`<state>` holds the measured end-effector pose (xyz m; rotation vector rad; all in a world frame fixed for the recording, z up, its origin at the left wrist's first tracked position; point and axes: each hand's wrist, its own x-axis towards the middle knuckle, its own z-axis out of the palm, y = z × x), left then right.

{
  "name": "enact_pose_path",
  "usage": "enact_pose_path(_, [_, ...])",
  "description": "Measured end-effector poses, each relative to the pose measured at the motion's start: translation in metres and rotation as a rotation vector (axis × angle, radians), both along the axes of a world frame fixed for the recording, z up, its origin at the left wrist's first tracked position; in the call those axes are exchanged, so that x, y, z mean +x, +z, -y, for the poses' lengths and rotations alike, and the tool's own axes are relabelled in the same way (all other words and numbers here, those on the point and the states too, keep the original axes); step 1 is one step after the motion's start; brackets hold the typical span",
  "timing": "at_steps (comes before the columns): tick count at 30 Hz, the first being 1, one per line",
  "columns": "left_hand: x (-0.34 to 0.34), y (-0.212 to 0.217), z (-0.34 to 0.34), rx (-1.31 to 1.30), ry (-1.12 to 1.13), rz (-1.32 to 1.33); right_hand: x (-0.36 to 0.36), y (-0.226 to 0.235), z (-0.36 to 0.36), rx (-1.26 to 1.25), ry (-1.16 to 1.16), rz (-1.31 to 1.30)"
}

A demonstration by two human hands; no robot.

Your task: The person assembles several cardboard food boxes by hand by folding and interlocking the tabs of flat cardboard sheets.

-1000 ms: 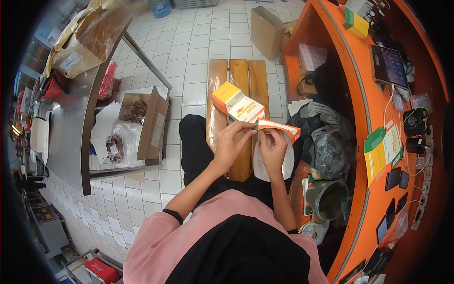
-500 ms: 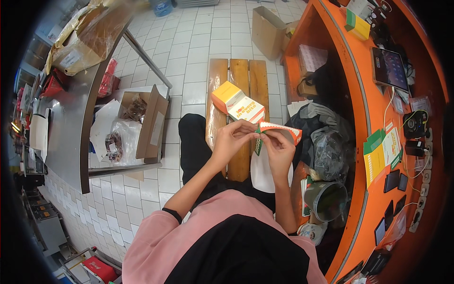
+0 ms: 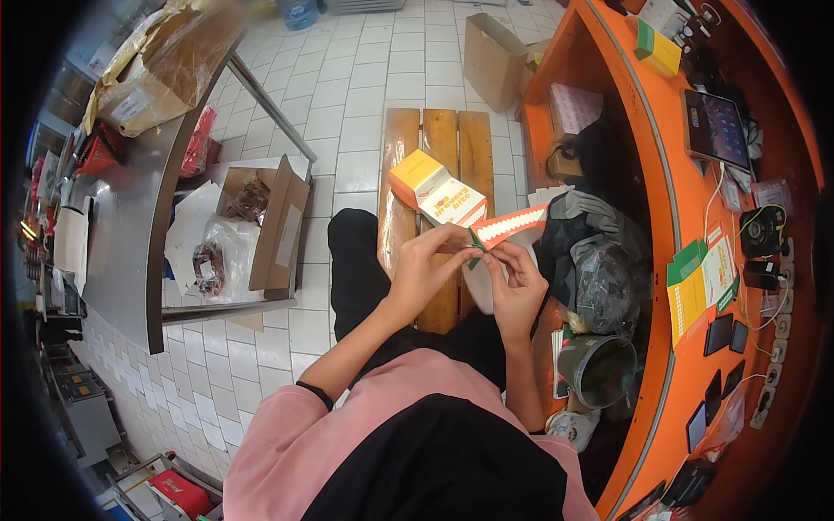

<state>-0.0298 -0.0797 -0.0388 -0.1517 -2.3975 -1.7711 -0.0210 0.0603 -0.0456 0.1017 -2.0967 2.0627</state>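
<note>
Between both hands I hold a folding paper carton (image 3: 516,227), red-orange with a white tooth-shaped pattern, a green flap and a white panel below. My left hand (image 3: 426,271) pinches its green corner between thumb and fingers. Close beside it, my right hand (image 3: 519,289) grips the same corner, its fingertips almost touching the left ones. Just beyond my hands, a yellow, white and orange carton (image 3: 450,201) lies on the wooden bench (image 3: 475,139). My fingers partly hide the held carton's folds.
On the right, the orange counter (image 3: 638,451) carries a flattened yellow-green carton (image 3: 691,291), a tablet (image 3: 718,130) and several phones. A dark bucket (image 3: 598,371) and a clear plastic bag (image 3: 605,282) sit beneath. At left are a metal table (image 3: 130,234) and an open cardboard box (image 3: 276,234).
The held carton has turned in my fingers, so its toothed red-orange face now shows more fully and its far end is raised. The white panel has swung lower left. My right hand has shifted slightly.
</note>
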Motion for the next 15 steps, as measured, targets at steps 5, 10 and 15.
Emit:
enact_pose_path(5, [-0.007, -0.006, 0.001, -0.149, 0.044, -0.158, -0.003, 0.002, -0.005, 0.012, 0.132, 0.013])
enact_pose_path(10, [-0.008, -0.014, 0.005, 0.255, -0.225, 0.226, -0.005, 0.013, -0.009, 0.228, 0.145, -0.069])
enact_pose_path(15, [-0.006, -0.018, 0.017, 0.535, -0.016, 0.342, -0.005, 0.058, -0.023, 0.645, 0.004, -0.472])
